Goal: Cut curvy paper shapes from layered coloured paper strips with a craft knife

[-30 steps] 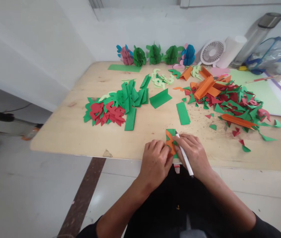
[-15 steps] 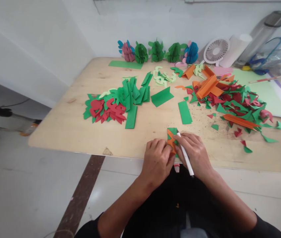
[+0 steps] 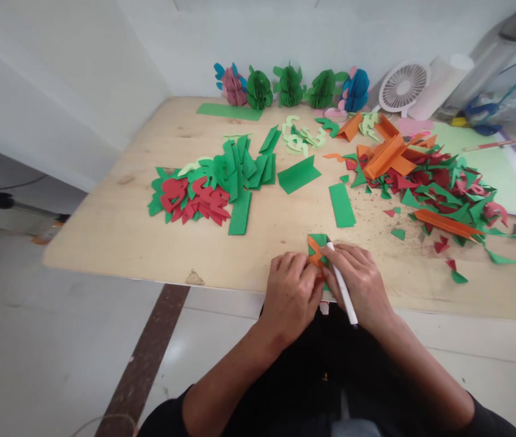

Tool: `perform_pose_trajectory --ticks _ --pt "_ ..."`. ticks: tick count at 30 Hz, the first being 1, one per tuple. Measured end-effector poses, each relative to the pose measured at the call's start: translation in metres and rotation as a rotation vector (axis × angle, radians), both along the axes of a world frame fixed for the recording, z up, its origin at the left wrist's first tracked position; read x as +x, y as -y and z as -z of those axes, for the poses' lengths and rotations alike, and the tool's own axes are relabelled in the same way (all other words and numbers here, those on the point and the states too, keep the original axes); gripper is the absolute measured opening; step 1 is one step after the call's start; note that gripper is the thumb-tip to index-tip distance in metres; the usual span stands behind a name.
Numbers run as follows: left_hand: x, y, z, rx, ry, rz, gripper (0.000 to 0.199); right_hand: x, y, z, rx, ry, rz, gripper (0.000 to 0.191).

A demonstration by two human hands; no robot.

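Note:
A white pen [image 3: 345,292] with a dark tip is gripped in my right hand [image 3: 365,284]. Its tip rests near the upper right of a green paper piece [image 3: 319,238] at the table's front edge. On that green piece lies an orange paper cutout [image 3: 314,250] with a wavy outline. My left hand [image 3: 289,294], fingers curled, presses the cutout and the green paper from the left. Both hands cover the lower part of the two papers. A folded green paper strip [image 3: 342,205] lies just beyond my right hand.
Red paper cutouts [image 3: 198,201] and green folded strips [image 3: 240,212] are heaped to the left. A pile of paper scraps [image 3: 440,188] with orange folded pieces [image 3: 390,158] spreads to the right. Paper figures [image 3: 290,87], a small fan [image 3: 404,87] and a bottle [image 3: 490,60] stand along the wall.
The camera view has shifted slightly. Both hands keep their hold on the pen and the papers, with hardly any visible movement.

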State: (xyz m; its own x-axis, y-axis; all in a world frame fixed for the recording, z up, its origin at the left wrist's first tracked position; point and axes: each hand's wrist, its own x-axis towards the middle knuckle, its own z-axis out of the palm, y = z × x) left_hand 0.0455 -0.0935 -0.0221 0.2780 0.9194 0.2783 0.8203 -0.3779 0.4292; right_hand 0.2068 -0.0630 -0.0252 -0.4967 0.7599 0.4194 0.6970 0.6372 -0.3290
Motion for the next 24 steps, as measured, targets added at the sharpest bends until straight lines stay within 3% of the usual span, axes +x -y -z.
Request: perform_pose_trajectory --ticks 13,24 --pt "-0.016 -0.007 0.002 0.050 0.103 0.012 0.018 0.000 0.000 0.002 -0.020 0.023 0.005 0.034" --pt "-0.027 -0.020 0.014 0.102 0.025 0.008 0.020 -0.002 0.001 0.001 -0.022 0.027 0.027 0.033"
